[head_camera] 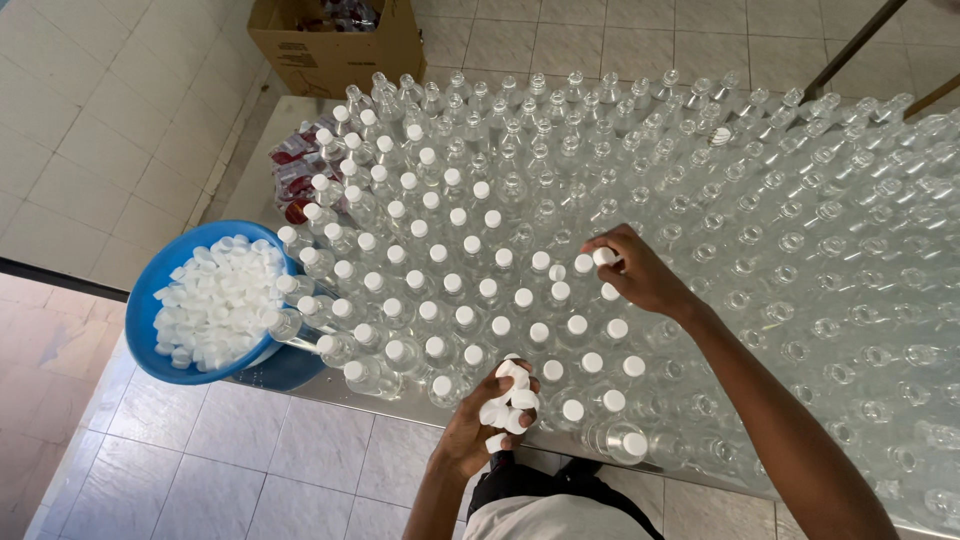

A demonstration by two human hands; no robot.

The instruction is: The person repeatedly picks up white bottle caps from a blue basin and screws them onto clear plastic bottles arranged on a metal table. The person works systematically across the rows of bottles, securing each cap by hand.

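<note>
A small white cap (604,256) sits on top of a clear bottle (606,292) near the middle of the table (400,398). The right hand (640,274) pinches this cap with its fingertips. The left hand (482,425), at the near edge, is curled around a bunch of white caps (510,396). Many bottles stand close together. A blue bowl (160,290) of caps sits at the left corner.
</note>
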